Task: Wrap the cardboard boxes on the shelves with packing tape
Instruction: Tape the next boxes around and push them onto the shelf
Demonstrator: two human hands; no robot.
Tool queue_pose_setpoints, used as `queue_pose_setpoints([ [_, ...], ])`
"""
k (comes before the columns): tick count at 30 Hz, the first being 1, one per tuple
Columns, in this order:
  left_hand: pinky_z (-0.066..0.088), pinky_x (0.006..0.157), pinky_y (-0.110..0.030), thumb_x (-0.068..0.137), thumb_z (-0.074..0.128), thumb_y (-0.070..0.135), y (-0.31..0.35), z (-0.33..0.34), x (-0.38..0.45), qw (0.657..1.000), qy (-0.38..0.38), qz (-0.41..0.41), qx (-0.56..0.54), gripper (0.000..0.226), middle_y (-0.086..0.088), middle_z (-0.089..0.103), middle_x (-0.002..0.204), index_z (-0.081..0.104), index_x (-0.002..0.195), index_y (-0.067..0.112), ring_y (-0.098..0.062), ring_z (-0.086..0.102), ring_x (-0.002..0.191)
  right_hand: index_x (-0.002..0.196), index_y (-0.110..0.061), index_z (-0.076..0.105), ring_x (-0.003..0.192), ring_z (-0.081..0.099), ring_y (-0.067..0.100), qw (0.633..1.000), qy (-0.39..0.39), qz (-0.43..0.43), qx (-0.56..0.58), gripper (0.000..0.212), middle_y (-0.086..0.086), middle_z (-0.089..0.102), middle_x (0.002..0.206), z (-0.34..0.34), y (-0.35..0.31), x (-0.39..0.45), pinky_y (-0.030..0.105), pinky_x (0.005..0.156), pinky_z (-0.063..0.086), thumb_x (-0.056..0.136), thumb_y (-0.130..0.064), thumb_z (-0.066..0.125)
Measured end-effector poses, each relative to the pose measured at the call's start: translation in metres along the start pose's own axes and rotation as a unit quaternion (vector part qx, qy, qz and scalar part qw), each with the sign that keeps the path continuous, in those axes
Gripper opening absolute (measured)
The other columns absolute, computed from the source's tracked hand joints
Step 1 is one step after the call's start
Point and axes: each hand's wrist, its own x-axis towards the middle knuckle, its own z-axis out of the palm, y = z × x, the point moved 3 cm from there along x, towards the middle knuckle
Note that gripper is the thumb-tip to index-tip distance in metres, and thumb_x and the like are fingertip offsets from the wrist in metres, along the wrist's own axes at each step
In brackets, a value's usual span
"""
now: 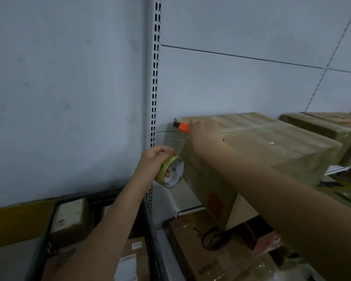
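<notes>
A large cardboard box [272, 147] lies on the white shelf [178, 197], with clear tape strips across its top. My left hand [153, 163] grips a roll of packing tape [171, 171] beside the box's far left corner. A strip of clear tape [178, 140] runs from the roll up to that corner. My right hand [205, 130] rests on the box's top edge and holds an orange utility knife [181, 126], its tip at the corner where the tape meets the box.
A second cardboard box [322, 124] stands to the right on the same shelf. A slotted white upright [154, 78] rises against the grey wall. Below are more boxes [211, 250] and a dark crate [69, 218] with parcels.
</notes>
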Motion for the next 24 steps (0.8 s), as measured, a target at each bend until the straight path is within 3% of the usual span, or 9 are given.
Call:
queue_pose_setpoints([
  [5,0.045,0.06,-0.027,0.091,0.069,0.023,0.017,-0.002,-0.023,1.0,0.007,0.017,0.019,0.014,0.004,0.062,0.054,0.072,0.087,0.01,-0.008,0.057,0.046,0.101,-0.013,0.055,0.084,0.058,0.023,0.962,0.014,0.057,0.265,0.042,0.005,0.062,0.095,-0.021,0.039,-0.011,0.03,0.066,0.038,0.085,-0.047,0.072],
  [7,0.044,0.059,-0.026,0.092,0.068,0.023,0.031,0.0,-0.029,0.999,-0.006,0.032,0.037,0.015,0.005,0.062,0.054,0.071,0.087,0.009,-0.007,0.056,0.045,0.092,-0.013,0.059,0.071,0.055,0.018,0.924,0.054,0.076,0.372,0.04,0.0,0.059,0.078,-0.036,0.055,-0.031,0.03,0.059,0.039,0.084,-0.05,0.071],
  [10,0.043,0.055,-0.026,0.092,0.068,0.02,0.057,0.012,-0.035,0.994,-0.032,0.06,0.083,0.013,0.009,0.062,0.051,0.069,0.081,0.013,-0.003,0.056,0.044,0.092,-0.014,0.065,0.051,0.051,0.009,0.834,-0.018,0.08,0.545,0.048,-0.005,0.052,0.061,-0.052,0.059,-0.065,0.025,0.05,0.044,0.079,-0.06,0.071],
  [13,0.044,0.052,-0.019,0.093,0.068,0.024,0.081,0.03,-0.044,0.98,-0.097,0.1,0.142,0.012,0.012,0.064,0.054,0.071,0.085,0.016,0.002,0.057,0.045,0.099,-0.008,0.067,0.041,0.044,0.004,0.789,-0.073,0.09,0.604,0.053,-0.007,0.046,0.053,-0.052,0.057,-0.084,0.024,0.046,0.041,0.078,-0.056,0.074],
  [15,0.045,0.05,-0.016,0.092,0.069,0.025,0.092,0.04,-0.05,0.969,-0.143,0.112,0.17,0.011,0.01,0.067,0.058,0.071,0.088,0.016,-0.001,0.059,0.046,0.095,-0.012,0.068,0.042,0.047,0.005,0.774,-0.047,0.12,0.62,0.043,-0.008,0.049,0.054,-0.047,0.065,-0.093,0.026,0.049,0.043,0.08,-0.051,0.076],
  [17,0.047,0.046,-0.018,0.092,0.07,0.023,0.096,0.044,-0.05,0.966,-0.14,0.116,0.186,0.012,0.003,0.068,0.062,0.07,0.09,0.01,-0.008,0.061,0.047,0.098,-0.018,0.066,0.056,0.055,0.008,0.8,0.033,0.167,0.575,0.042,-0.008,0.058,0.068,-0.039,0.078,-0.106,0.027,0.056,0.044,0.081,-0.055,0.073],
  [20,0.049,0.043,-0.021,0.092,0.069,0.017,0.096,0.034,-0.038,0.979,-0.051,0.123,0.157,0.016,0.0,0.065,0.056,0.068,0.089,0.001,-0.013,0.06,0.043,0.135,-0.022,0.049,0.091,0.061,0.019,0.842,0.16,0.289,0.426,0.072,0.003,0.053,0.123,-0.017,0.105,-0.134,0.034,0.073,0.05,0.081,-0.067,0.065],
  [22,0.049,0.046,-0.021,0.093,0.068,0.015,0.095,0.024,-0.024,0.984,0.009,0.125,0.124,0.016,-0.003,0.065,0.054,0.068,0.089,-0.001,-0.013,0.06,0.041,0.15,-0.021,0.029,0.114,0.056,0.031,0.803,0.189,0.368,0.428,0.095,0.009,0.035,0.146,0.005,0.124,-0.147,0.045,0.088,0.051,0.077,-0.069,0.067],
  [24,0.051,0.047,-0.02,0.094,0.066,0.012,0.094,0.018,-0.004,0.985,0.047,0.122,0.116,0.015,-0.005,0.066,0.057,0.067,0.092,-0.003,-0.009,0.063,0.044,0.154,-0.019,0.019,0.125,0.049,0.038,0.754,0.147,0.425,0.479,0.106,0.014,0.026,0.152,0.027,0.14,-0.149,0.051,0.097,0.047,0.075,-0.067,0.071],
])
